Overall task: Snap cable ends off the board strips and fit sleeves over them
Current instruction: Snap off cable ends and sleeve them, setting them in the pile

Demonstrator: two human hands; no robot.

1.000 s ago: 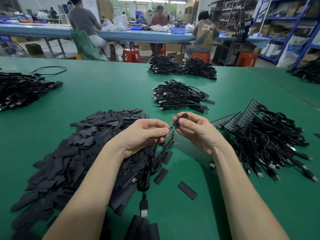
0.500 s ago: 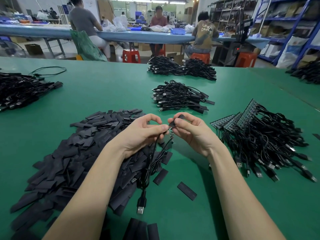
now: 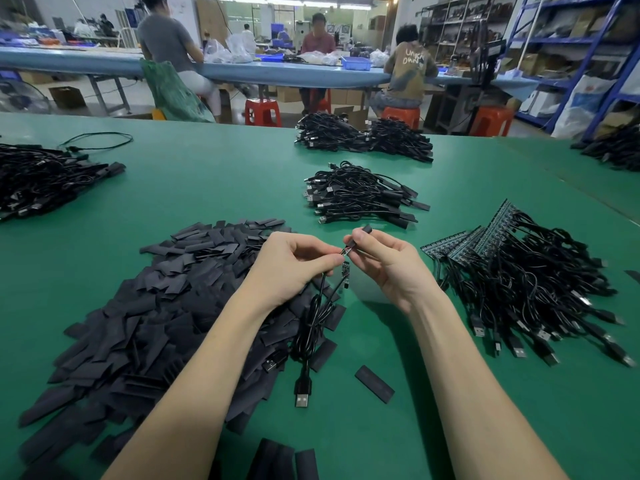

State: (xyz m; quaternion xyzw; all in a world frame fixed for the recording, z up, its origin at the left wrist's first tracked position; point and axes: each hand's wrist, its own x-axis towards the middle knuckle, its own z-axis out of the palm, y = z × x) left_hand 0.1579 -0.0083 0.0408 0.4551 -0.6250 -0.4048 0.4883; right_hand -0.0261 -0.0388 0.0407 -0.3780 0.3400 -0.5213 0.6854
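My left hand (image 3: 298,263) pinches a thin black cable (image 3: 311,327) near its small board end (image 3: 345,270), above the green table. The cable's USB plug (image 3: 302,394) hangs down to the table. My right hand (image 3: 384,261) pinches a black sleeve (image 3: 358,237) between thumb and fingers, its lower mouth meeting a cable end held at my left fingertips. A big heap of flat black sleeves (image 3: 156,306) lies to the left. Board strips with cables attached (image 3: 519,271) lie to the right.
A pile of sleeved cables (image 3: 360,195) lies straight ahead, with more cable piles beyond (image 3: 363,136), at far left (image 3: 45,178) and far right (image 3: 616,147). Loose sleeves (image 3: 374,383) lie near my wrists. People sit at a blue table (image 3: 242,69) behind.
My hands came together and the sleeve's mouth moved onto the cable end. The dangling USB plug swung slightly.
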